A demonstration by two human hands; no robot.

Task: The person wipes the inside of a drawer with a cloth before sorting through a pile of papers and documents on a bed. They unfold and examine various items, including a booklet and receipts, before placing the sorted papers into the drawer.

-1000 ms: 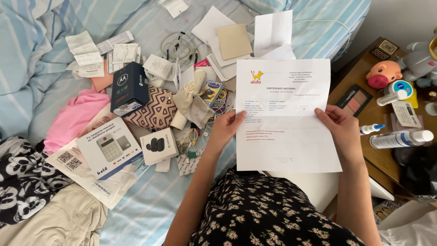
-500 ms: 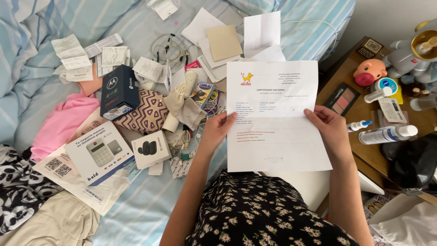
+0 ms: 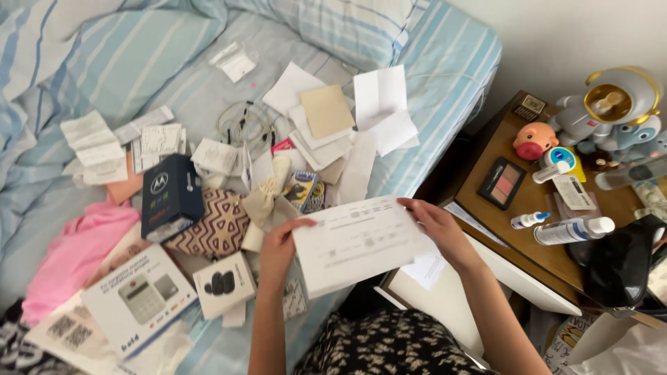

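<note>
A white printed sheet of paper [image 3: 358, 243], tilted nearly flat and slightly blurred, is held by both side edges above a cluttered striped bed's edge.

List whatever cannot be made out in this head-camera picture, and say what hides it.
- Printed sheet, head view: held by the left hand and right hand; its text is blurred and too small to read.
- Bed under the sheet: hidden by the paper.
- Patterned pouch: partly covered by the dark box.
- Black bag: cut off by the right edge.
</note>
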